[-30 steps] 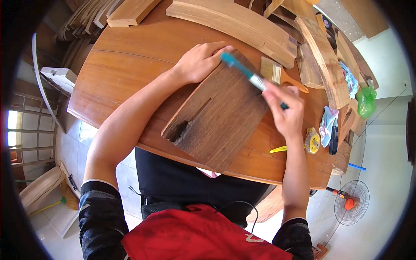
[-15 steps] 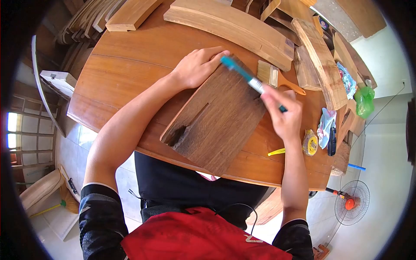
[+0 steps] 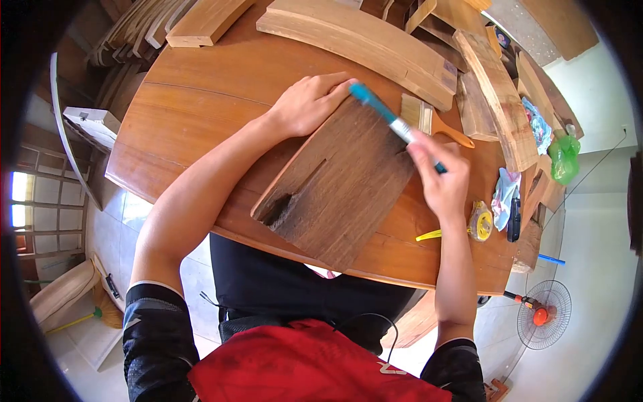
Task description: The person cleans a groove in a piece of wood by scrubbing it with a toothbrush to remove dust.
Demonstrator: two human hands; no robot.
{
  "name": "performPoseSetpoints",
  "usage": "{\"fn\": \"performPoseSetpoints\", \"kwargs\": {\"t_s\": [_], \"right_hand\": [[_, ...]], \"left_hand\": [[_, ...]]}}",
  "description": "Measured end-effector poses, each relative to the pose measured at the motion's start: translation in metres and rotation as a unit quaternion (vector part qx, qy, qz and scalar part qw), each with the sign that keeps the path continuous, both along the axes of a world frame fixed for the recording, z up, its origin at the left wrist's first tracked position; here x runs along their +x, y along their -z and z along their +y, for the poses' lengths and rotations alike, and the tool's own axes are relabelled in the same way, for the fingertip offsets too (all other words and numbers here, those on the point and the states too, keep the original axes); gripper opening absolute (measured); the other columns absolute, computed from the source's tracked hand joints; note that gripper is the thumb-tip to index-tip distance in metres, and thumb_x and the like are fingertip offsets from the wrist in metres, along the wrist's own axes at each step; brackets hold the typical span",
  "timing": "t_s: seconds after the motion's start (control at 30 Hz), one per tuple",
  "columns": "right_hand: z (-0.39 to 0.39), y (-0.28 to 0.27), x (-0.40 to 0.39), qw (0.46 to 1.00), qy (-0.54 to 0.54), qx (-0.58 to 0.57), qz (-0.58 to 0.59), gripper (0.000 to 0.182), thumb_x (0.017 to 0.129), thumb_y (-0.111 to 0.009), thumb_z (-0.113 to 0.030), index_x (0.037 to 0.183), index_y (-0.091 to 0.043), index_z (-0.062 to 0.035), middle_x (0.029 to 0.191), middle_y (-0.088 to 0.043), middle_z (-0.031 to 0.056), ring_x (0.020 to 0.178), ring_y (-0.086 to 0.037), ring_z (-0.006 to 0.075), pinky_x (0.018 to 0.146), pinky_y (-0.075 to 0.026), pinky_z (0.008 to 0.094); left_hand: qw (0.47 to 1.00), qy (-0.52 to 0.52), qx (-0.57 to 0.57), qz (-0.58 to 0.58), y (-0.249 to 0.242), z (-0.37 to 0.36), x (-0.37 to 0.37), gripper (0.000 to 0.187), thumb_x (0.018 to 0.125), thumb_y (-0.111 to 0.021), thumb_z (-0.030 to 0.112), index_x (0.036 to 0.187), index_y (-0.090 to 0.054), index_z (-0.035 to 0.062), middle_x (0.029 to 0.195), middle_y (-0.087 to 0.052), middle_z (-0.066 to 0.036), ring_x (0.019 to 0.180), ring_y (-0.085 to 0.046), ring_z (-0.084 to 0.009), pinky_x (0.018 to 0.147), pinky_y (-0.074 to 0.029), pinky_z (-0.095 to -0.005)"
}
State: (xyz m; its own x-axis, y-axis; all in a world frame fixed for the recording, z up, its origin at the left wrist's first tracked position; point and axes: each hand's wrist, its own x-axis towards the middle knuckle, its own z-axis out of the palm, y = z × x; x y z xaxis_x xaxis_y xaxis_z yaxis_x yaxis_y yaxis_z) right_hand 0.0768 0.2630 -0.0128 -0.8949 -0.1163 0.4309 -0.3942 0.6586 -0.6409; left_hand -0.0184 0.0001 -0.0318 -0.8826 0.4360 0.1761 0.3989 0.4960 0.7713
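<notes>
A dark brown wooden board (image 3: 335,181), with a rough dark hollow at its near left corner, lies slanted on the table and overhangs the front edge. My left hand (image 3: 311,104) holds its far left edge, thumb side at the far end. In my right hand (image 3: 442,174) is a slim teal tool (image 3: 378,107) with a pale metallic band, gripped near its dark lower end. Its blurred teal end reaches over the board's far end, close to my left fingertips. Just beyond the board's right side lies a wide paintbrush (image 3: 442,127) with an orange handle.
The wooden table (image 3: 201,94) carries a curved timber (image 3: 355,50) at the back and a long plank (image 3: 495,100) at right. A yellow tape measure (image 3: 480,221) lies by my right forearm, near a crumpled cloth (image 3: 504,191). A fan (image 3: 544,313) stands at lower right.
The teal tool has shifted slightly right over the board's far end, along with my right hand. My left hand keeps its hold; the whole view has drifted a little.
</notes>
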Motion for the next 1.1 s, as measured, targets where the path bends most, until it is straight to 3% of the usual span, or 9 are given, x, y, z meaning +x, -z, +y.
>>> {"fn": "performPoseSetpoints", "kwargs": {"t_s": [0.07,0.23,0.33,0.43,0.6,0.8,0.83,1.0,1.1], "right_hand": [[0.001,0.002,0.004,0.994,-0.097,0.049,0.022,0.026,0.088,-0.078,-0.016,0.114,-0.078,-0.0111,0.084,-0.077,0.0064,0.060,-0.056,0.0108,0.073,-0.037,0.0262],[0.000,0.001,-0.001,0.998,0.010,0.054,0.044,0.026,0.089,-0.077,-0.018,0.115,-0.078,-0.0136,0.090,-0.078,0.0022,0.063,-0.058,0.0135,0.072,-0.044,0.0306],[-0.009,-0.009,0.009,0.989,-0.118,0.085,0.028,0.026,0.088,-0.079,-0.017,0.114,-0.078,-0.0142,0.088,-0.078,0.0019,0.060,-0.056,0.0134,0.072,-0.039,0.0269],[-0.001,0.001,-0.001,0.997,-0.018,0.033,0.067,0.025,0.090,-0.077,-0.017,0.114,-0.078,-0.0126,0.086,-0.078,0.0061,0.059,-0.056,0.0132,0.070,-0.040,0.0280],[0.002,-0.005,0.005,0.992,-0.115,0.049,0.016,0.023,0.087,-0.080,-0.018,0.109,-0.080,-0.0122,0.088,-0.078,0.0041,0.057,-0.054,0.0137,0.071,-0.039,0.0276],[0.008,0.000,0.007,0.998,0.012,-0.055,-0.025,0.026,0.091,-0.075,-0.015,0.116,-0.076,-0.0074,0.088,-0.077,0.0139,0.061,-0.061,0.0179,0.056,-0.046,0.0324],[0.011,-0.011,0.008,0.999,0.005,0.029,-0.027,0.030,0.091,-0.075,-0.009,0.120,-0.074,-0.0041,0.089,-0.077,0.0126,0.069,-0.062,0.0090,0.064,-0.048,0.0255],[0.016,-0.008,0.003,0.992,-0.111,0.015,0.054,0.028,0.088,-0.078,-0.013,0.116,-0.077,-0.0082,0.077,-0.073,0.0058,0.065,-0.054,0.0108,0.059,-0.043,0.0277],[0.017,-0.008,0.003,0.999,-0.017,0.029,0.002,0.028,0.087,-0.080,-0.014,0.114,-0.078,-0.0109,0.081,-0.075,0.0035,0.064,-0.053,0.0114,0.061,-0.042,0.0275]], "left_hand": [[1.000,-0.007,-0.006,-0.001,-0.003,0.001,-0.001,0.043,0.107,-0.041,0.036,0.120,-0.060,-0.0003,0.109,-0.067,-0.026,0.105,-0.061,-0.0428,0.091,-0.047,-0.0453],[1.000,0.030,-0.006,0.006,0.002,-0.001,-0.005,0.040,0.105,-0.041,0.033,0.120,-0.060,0.0005,0.111,-0.067,-0.026,0.106,-0.061,-0.0435,0.091,-0.047,-0.0460],[0.953,0.059,-0.011,0.296,0.024,-0.004,-0.012,0.040,0.104,-0.042,0.032,0.122,-0.060,-0.0001,0.112,-0.066,-0.026,0.107,-0.060,-0.0442,0.092,-0.047,-0.0460],[0.999,0.025,-0.020,0.020,0.004,-0.001,-0.005,0.042,0.104,-0.043,0.030,0.126,-0.057,-0.0019,0.114,-0.066,-0.025,0.109,-0.060,-0.0447,0.093,-0.047,-0.0456],[0.999,0.007,0.008,0.039,0.004,0.000,-0.002,0.041,0.106,-0.042,0.032,0.119,-0.058,-0.0037,0.110,-0.066,-0.026,0.106,-0.060,-0.0444,0.093,-0.046,-0.0448],[0.999,0.006,0.036,-0.015,-0.009,0.003,0.001,0.040,0.106,-0.043,0.036,0.103,-0.059,0.0005,0.098,-0.064,-0.028,0.098,-0.059,-0.0476,0.084,-0.045,-0.0501],[0.999,0.000,0.036,-0.013,-0.008,0.003,0.002,0.040,0.106,-0.043,0.036,0.103,-0.059,0.0003,0.097,-0.064,-0.028,0.098,-0.059,-0.0475,0.084,-0.045,-0.0497],[0.999,0.005,0.049,0.008,0.001,0.001,-0.003,0.040,0.107,-0.042,0.036,0.103,-0.058,-0.0007,0.092,-0.063,-0.027,0.092,-0.057,-0.0472,0.080,-0.044,-0.0482],[1.000,0.001,0.027,-0.009,-0.003,0.001,-0.002,0.040,0.107,-0.042,0.035,0.104,-0.058,-0.0010,0.091,-0.063,-0.027,0.092,-0.057,-0.0472,0.080,-0.044,-0.0481]]}}
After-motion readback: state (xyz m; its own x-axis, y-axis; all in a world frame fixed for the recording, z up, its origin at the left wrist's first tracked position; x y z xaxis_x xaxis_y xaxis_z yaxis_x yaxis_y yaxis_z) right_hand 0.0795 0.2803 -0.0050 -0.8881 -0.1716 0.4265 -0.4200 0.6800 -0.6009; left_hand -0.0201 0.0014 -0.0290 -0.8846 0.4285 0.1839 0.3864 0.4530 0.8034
